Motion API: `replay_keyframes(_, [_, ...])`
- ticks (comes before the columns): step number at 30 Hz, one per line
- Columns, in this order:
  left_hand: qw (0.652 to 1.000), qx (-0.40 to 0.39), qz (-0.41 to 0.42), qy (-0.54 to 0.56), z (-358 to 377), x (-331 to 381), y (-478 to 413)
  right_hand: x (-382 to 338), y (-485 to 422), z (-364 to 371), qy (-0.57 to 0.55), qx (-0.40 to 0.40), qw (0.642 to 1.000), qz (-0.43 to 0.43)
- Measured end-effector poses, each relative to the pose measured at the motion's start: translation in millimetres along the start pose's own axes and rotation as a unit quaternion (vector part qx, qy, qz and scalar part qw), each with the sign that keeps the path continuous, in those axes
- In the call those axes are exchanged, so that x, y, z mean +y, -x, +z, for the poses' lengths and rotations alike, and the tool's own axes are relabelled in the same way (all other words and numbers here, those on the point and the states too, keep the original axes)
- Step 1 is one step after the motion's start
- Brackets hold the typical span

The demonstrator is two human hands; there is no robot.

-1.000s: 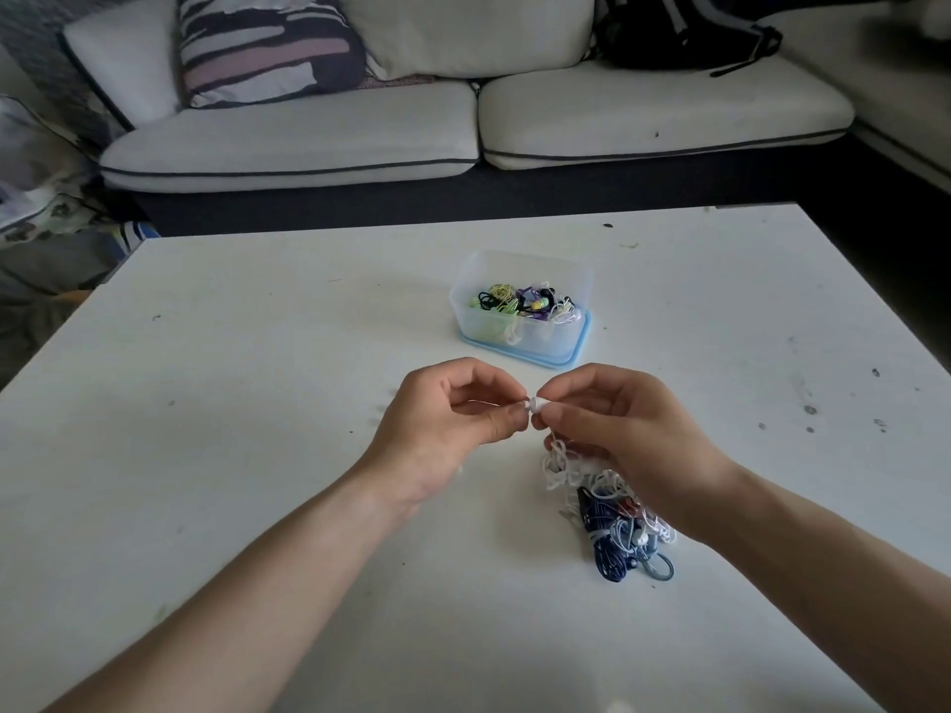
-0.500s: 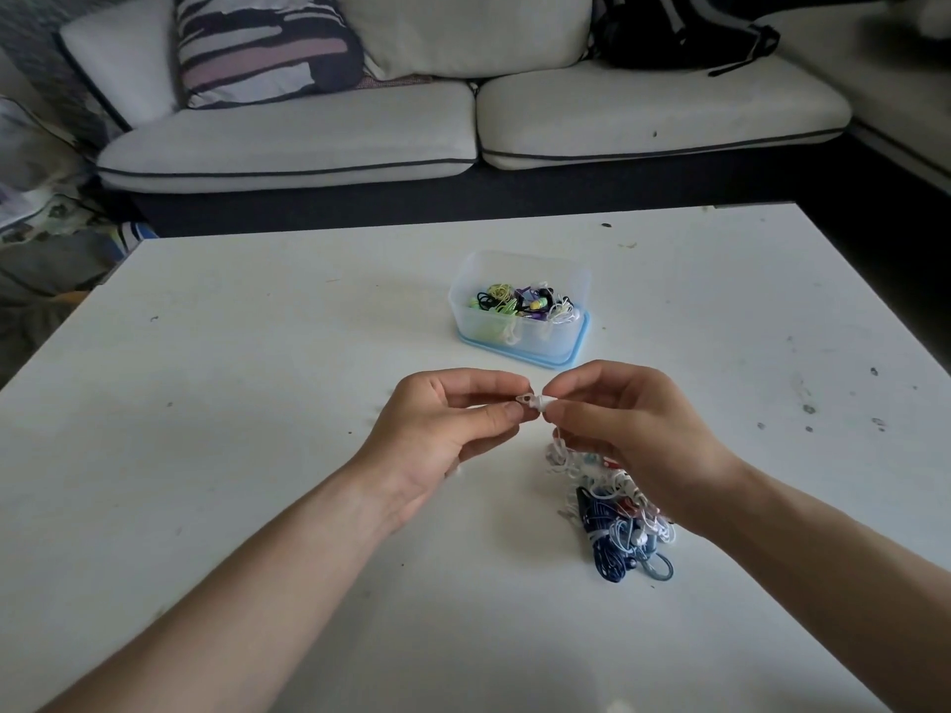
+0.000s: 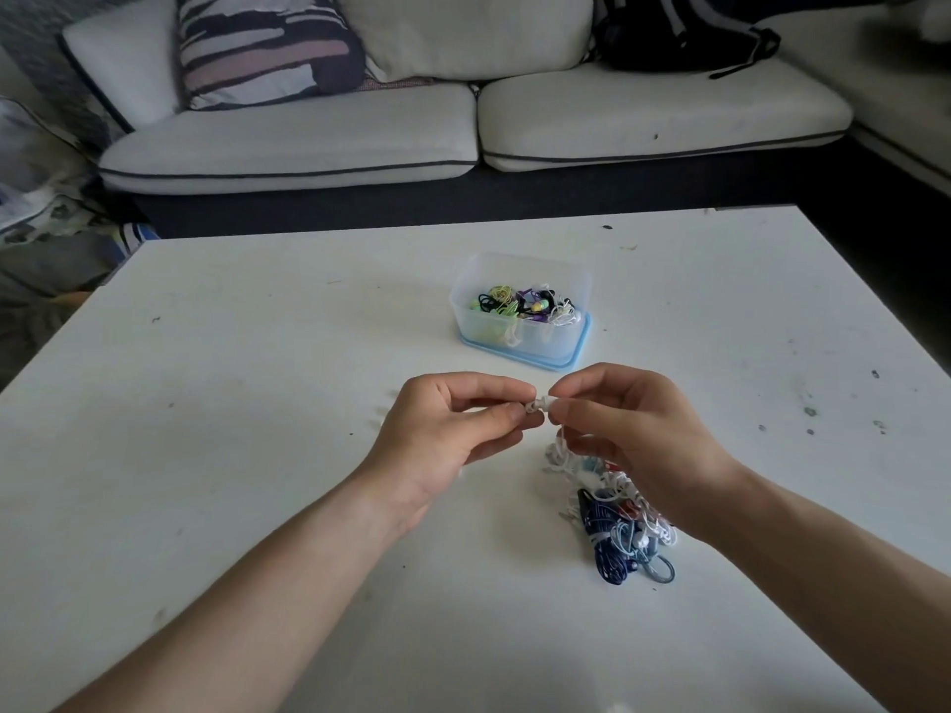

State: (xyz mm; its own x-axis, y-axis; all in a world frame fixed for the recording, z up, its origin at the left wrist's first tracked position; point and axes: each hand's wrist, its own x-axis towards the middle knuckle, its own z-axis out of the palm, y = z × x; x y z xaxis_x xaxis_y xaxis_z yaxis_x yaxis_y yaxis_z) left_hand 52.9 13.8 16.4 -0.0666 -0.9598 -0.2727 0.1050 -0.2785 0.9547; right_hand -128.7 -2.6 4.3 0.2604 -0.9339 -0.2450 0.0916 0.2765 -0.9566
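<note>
Behind left hand (image 3: 447, 434), right hand (image 3: 635, 429), fingers pinching white earbud (image 3: 540, 403) — clear tub (image 3: 535, 347) of tangled cords (image 3: 520, 303).

No readable text, label or number anywhere — nothing legible on any surface.
</note>
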Motion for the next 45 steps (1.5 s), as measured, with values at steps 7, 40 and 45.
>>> replay_keyframes(7, [1.0, 0.004, 0.004, -0.012, 0.1, 0.4, 0.4, -0.7, 0.3, 0.4, -0.007, -0.007, 1.0, 0.013])
replay_keyframes(40, [0.996, -0.081, -0.023, -0.023, -6.9, 0.8, -4.2, 0.6, -3.0, -11.5, 0.07, -0.117, 0.99, -0.046])
replay_keyframes(45, [0.996, -0.09, -0.022, 0.019, -6.5, 0.1, -5.2, -0.8, -2.4, -10.1, 0.04, -0.128, 0.99, -0.036])
